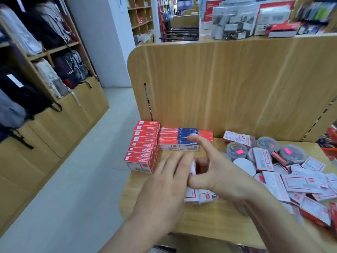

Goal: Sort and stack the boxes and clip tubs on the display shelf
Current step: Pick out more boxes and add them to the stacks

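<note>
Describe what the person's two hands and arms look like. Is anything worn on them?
Both the left hand and the right hand are bare: no gloves, rings or watch show. The forearms are bare too, with no sleeves in view.

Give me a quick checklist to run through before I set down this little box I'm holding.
1. Hold on the small red and white cardboard box: ok, the right hand pinches it and the left hand presses straight fingers against it.
2. Left edge, tall stack of red boxes: ok, neat.
3. Back row, red and blue box stacks: ok, aligned.
4. Front of the wooden shelf: ok, bare wood there.
5. The round clear clip tubs: not ok, unstacked.
6. Right side, loose white and red boxes: not ok, jumbled.
</note>
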A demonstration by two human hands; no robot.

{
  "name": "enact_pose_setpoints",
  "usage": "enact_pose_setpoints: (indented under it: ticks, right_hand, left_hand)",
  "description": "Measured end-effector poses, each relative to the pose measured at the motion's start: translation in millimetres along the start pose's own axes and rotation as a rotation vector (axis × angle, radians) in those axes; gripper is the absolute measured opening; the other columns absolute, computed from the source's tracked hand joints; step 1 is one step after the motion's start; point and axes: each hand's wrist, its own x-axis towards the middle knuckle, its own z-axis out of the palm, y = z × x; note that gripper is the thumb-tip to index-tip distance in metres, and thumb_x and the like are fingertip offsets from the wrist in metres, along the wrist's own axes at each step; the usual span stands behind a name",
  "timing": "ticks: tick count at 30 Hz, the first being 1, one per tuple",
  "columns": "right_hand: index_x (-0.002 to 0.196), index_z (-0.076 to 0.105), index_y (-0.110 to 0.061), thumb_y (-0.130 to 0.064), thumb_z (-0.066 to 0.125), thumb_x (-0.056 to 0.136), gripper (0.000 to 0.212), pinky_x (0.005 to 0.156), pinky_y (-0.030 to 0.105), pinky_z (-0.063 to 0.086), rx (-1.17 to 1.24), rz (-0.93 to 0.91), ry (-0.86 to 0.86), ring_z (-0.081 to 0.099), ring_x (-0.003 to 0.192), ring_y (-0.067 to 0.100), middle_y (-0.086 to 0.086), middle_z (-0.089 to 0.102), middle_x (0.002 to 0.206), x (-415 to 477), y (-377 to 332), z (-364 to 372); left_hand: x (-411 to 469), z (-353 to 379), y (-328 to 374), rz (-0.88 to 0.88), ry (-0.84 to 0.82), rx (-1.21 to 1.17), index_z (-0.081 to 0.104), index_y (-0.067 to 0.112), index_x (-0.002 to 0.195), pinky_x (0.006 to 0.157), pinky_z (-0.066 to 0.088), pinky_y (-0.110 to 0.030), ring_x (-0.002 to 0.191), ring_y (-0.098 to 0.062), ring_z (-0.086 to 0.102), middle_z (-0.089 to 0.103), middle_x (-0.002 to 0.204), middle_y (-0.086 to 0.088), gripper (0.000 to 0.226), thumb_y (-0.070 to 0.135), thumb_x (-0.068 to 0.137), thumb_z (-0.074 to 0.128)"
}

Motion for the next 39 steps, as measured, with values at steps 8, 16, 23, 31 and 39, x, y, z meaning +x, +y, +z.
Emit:
enact_pose_setpoints:
  ticks: [8,16,23,31,39]
  right_hand:
    - [0.122,0.054,-0.031,-0.020,0.087,0.066,0.066,0.083,0.038,0.057,0.039,0.024,0.146,0.069,0.092,0.014,-0.002,0.069,0.104,5,15,36]
    - [0.096,0.068,-0.023,-0.018,0.073,0.060,0.036,0.073,0.034,0.056,-0.246,-0.061,0.300,0.066,0.074,0.007,-0.009,0.072,0.082,30,21,32]
    - [0.111,0.061,-0.028,-0.029,0.071,0.060,0.053,0.070,0.022,0.040,-0.716,-0.068,0.257,0.055,0.083,0.009,-0.008,0.061,0.096,87,26,8]
    - [0.129,0.055,-0.027,-0.032,0.069,0.074,0.056,0.094,0.041,0.042,-1.025,-0.050,0.188,0.045,0.109,0.020,-0.006,0.056,0.118,126,43,18]
    - [0.130,0.056,-0.025,-0.024,0.069,0.076,0.056,0.094,0.039,0.046,-1.041,-0.053,0.145,0.051,0.110,0.023,-0.002,0.054,0.120,138,54,28]
  left_hand:
    - [-9,7,-22,-0.395,0.235,-0.441,0.039,0.036,0.135,0.083,0.034,0.001,0.110,0.010,0.044,0.044,0.118,0.027,0.081,0.018,0.066,0.078]
    - [-8,19,-34,-0.401,0.150,-0.425,0.012,0.038,0.148,0.103,0.017,-0.001,0.135,0.002,0.028,0.030,0.147,0.017,0.103,0.049,0.065,0.073]
    - [-6,7,-98,-0.482,0.194,-0.343,0.043,0.032,0.137,0.105,0.029,-0.024,0.134,-0.002,0.029,0.033,0.143,0.014,0.073,0.034,0.073,0.078]
    - [10,11,-145,-0.624,-0.010,-0.416,0.036,0.036,0.139,0.114,0.024,-0.039,0.142,-0.010,0.014,0.022,0.154,0.007,0.061,0.045,0.085,0.064]
    - [40,6,-175,-0.820,-0.095,-0.870,0.027,0.040,0.142,0.081,0.047,-0.022,0.107,0.010,0.052,0.041,0.136,0.019,0.067,0.047,0.086,0.063]
